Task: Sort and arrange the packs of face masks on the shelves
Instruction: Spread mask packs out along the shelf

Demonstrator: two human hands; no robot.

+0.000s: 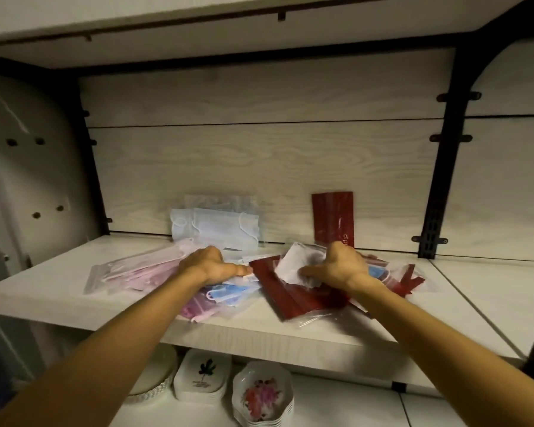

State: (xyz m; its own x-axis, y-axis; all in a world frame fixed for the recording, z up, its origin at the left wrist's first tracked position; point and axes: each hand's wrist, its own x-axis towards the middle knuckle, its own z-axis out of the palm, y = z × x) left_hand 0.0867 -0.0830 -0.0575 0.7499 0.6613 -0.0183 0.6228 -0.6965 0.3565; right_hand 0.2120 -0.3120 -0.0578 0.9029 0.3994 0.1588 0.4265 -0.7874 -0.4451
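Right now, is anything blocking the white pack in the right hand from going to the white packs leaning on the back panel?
Nothing visible blocks it. The right hand grips the white pack; the leaning white packs stand behind the left hand, with only flat packs between.

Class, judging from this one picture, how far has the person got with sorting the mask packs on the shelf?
Early on. Done: a red pack and pale blue packs stand against the back panel. In hand: the right hand grips a white pack; the left hand presses on the pile. Left: pink packs, blue packs and a dark red pack lie mixed on the shelf.
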